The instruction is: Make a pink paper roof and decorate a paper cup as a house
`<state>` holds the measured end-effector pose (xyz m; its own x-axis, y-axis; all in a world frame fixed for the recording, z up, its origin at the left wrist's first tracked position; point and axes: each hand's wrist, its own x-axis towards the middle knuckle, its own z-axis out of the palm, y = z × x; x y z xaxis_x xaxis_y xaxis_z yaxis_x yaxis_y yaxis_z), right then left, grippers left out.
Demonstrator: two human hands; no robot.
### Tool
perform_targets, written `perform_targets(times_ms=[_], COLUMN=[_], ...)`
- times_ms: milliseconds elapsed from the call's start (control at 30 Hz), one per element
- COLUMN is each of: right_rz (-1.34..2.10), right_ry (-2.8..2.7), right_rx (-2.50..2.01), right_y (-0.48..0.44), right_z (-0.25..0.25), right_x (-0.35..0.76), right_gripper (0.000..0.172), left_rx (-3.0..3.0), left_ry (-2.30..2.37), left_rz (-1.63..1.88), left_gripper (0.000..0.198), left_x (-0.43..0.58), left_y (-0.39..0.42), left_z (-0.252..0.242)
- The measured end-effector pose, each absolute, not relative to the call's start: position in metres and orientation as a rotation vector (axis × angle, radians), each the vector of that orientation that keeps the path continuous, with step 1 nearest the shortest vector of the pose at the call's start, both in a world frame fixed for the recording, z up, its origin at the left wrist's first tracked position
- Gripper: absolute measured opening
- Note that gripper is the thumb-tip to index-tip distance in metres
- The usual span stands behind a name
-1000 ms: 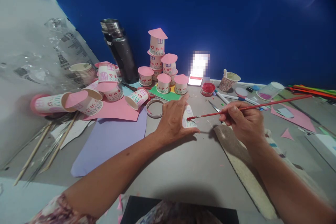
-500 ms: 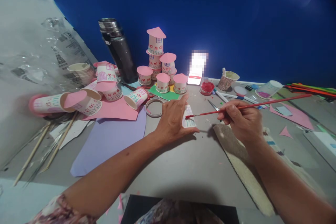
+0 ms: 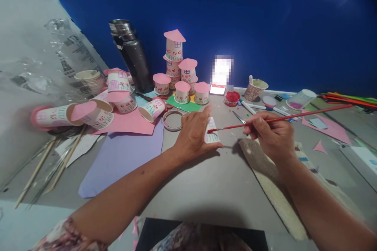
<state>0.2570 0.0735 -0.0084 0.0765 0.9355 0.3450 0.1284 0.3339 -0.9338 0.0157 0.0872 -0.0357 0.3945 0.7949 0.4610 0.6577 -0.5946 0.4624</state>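
Note:
Between the thumb and fingers of my left hand (image 3: 194,133) is a small white paper cup (image 3: 212,135), marked with a purple window and green strokes. My palm hides its left side. My right hand (image 3: 272,135) is closed around a thin red paintbrush (image 3: 297,115), its handle pointing up to the right. The red-loaded bristles touch or nearly touch the cup's side. Beyond the hands stands an open pot of red paint (image 3: 232,98). Decorated cups with pink cone roofs (image 3: 174,49) are stacked at the back, with others (image 3: 202,93) in front of them.
A dark flask (image 3: 134,59) leans at the back left, near more roofed cups (image 3: 118,80). A tape roll (image 3: 172,120) lies left of my left hand. Scissors (image 3: 238,117) and a folded cloth (image 3: 273,188) lie near my right hand. A lit phone (image 3: 218,89) leans on the blue wall.
Almost nothing differs. The brush tip has shifted very slightly left on the cup, and the whole view has moved a little. Both hands keep their holds.

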Motion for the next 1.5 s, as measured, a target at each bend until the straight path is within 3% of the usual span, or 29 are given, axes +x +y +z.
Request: perform_targets(times_ms=[1500], right_rz=[0.844], right_ry=[-1.238], right_rx=[-1.049], right_y=[0.0812], right_z=[-0.0090], right_x=[0.2656], right_gripper=[0.036], left_rx=[2.469], left_ry=[1.261], left_rz=[1.046], left_gripper=[0.125], left_x=[0.0131], left_y=[0.0898], left_z=[-0.0398])
